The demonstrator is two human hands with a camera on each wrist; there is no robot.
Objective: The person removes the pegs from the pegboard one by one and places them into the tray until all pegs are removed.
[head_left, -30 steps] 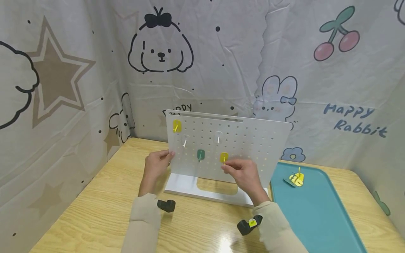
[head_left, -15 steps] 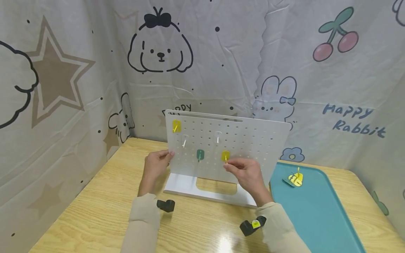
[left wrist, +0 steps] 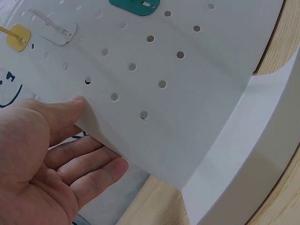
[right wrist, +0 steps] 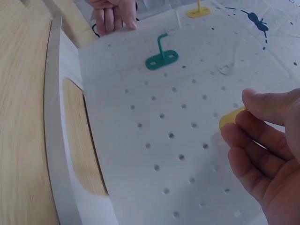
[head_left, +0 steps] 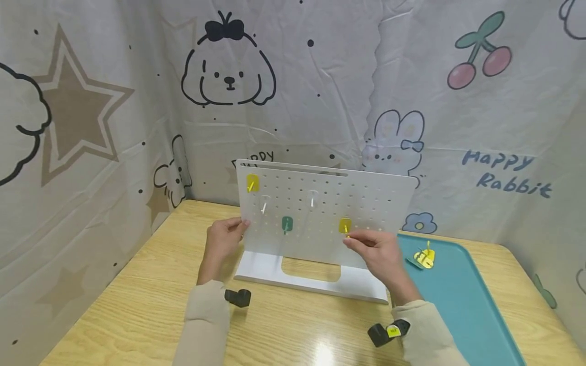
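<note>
With the right hand (head_left: 375, 251), pinched the yellow hook (head_left: 345, 224) by its prong (head_left: 346, 230), lower right of frame centre before the pegboard (head_left: 265, 241), judging it light, stiff, slick and best gripped there.

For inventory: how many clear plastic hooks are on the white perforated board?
2: first clear hook at left on the board, second clear hook near its middle. The right hand may hide more.

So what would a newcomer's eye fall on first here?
Probably the white pegboard on the table, where the right hand pinches a yellow hook and the left hand grips the board's left edge. Next come the big cartoon dog on the curtain behind, then the teal tray at the right.
</note>
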